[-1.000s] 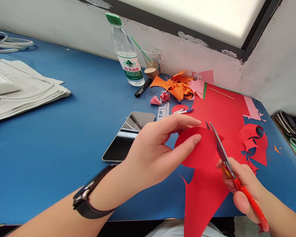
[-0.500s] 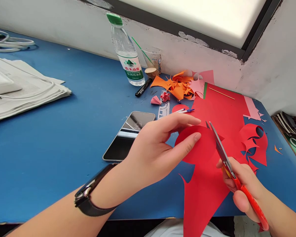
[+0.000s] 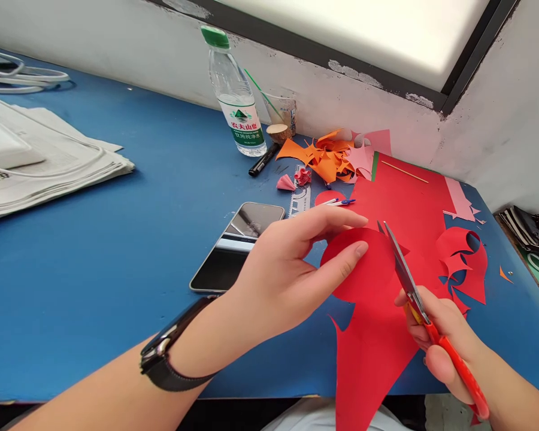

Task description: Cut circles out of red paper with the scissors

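My left hand [image 3: 299, 263] pinches a piece of red paper [image 3: 372, 266] with a rounded left edge, the thumb on top and the fingers behind. From it a long pointed part of red paper hangs down past the table's front edge. My right hand [image 3: 444, 335] is closed around the red handles of a pair of scissors [image 3: 404, 269]. The scissor blades are slightly parted and meet the right side of the rounded paper. A watch with a black strap is on my left wrist.
A smartphone [image 3: 224, 254] lies left of my left hand. Behind stand a water bottle [image 3: 238, 108] and a clear cup [image 3: 287, 111]. Orange scraps [image 3: 327, 161], a large red sheet [image 3: 399, 191] and red offcuts [image 3: 462, 257] lie around. Newspapers [image 3: 72, 155] are at the left.
Both hands, the red paper and the scissors keep nearly the same pose. The whole view has shifted very slightly, with objects on the left a little further right.
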Demonstrator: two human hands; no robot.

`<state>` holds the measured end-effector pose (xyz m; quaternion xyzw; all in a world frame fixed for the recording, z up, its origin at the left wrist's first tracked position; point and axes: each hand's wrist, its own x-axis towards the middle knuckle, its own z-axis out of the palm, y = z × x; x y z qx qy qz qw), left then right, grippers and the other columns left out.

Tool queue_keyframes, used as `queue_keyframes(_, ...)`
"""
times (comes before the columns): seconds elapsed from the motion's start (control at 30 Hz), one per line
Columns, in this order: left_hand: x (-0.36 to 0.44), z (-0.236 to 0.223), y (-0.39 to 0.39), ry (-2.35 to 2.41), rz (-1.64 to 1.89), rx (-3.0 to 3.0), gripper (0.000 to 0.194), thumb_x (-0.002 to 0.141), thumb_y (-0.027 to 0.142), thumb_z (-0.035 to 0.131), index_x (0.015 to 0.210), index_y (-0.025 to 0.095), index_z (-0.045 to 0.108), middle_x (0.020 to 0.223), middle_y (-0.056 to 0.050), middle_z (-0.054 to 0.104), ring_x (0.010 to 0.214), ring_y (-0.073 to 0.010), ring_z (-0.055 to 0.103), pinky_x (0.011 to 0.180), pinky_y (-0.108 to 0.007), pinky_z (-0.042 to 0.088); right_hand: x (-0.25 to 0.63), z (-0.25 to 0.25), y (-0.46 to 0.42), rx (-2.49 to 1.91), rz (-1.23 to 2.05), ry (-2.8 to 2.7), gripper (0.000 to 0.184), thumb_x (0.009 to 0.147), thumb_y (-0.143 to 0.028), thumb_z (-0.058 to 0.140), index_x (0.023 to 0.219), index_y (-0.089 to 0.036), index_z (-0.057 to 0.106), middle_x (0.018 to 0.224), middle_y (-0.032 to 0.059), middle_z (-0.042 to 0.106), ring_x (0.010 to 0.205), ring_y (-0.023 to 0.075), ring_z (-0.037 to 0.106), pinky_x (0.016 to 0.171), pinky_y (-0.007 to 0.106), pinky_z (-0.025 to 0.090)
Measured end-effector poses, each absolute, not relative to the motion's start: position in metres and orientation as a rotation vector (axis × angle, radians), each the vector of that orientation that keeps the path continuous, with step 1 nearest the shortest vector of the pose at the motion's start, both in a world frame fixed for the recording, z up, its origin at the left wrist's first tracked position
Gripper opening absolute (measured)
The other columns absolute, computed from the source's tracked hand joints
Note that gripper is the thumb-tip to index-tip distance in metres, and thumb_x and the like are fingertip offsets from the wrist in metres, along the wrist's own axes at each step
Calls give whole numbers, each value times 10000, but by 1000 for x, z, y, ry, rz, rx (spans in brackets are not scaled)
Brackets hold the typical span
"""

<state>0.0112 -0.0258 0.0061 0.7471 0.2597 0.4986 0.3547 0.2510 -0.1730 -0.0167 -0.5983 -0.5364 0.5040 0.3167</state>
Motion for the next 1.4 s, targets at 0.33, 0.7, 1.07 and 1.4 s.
queue_keyframes(0.33, 12, 10, -27, 701, 1277, 1921, 198, 965, 154, 745, 1122, 259, 804, 1036, -21, 851, 863, -177, 772, 711, -296, 625, 251, -23, -174, -1602, 1301, -1308, 559, 939, -817, 690, 890, -266, 607, 663, -36, 388, 579, 154, 247, 527, 325, 188)
queue_keyframes(0.7, 12, 11, -30, 769, 1270, 1894, 169, 967, 212, 764, 1115, 271, 821, 1034, -46, 850, 884, -208, 784, 722, -311, 662, 254, -28, -174, -1585, 1257, -1436, 467, 890, -713, 718, 896, -271, 568, 686, -39, 366, 611, 160, 214, 533, 326, 182)
queue_keyframes(1.07, 13, 11, -29, 807, 1273, 1863, 157, 967, 227, 768, 1115, 260, 804, 1010, -46, 846, 859, -208, 777, 704, -312, 660, 252, -11, -172, -1605, 1354, -1405, 468, 903, -671, 755, 876, -274, 508, 720, -50, 296, 645, 166, 187, 575, 347, 159)
queue_keyframes(1.4, 13, 11, -32, 785, 1281, 1838, 156, 960, 209, 764, 1103, 261, 801, 1003, -36, 841, 853, -204, 776, 703, -312, 655, 253, -14, -173, -1595, 1321, -1408, 392, 893, -606, 778, 881, -280, 560, 685, -46, 329, 627, 166, 202, 547, 333, 185)
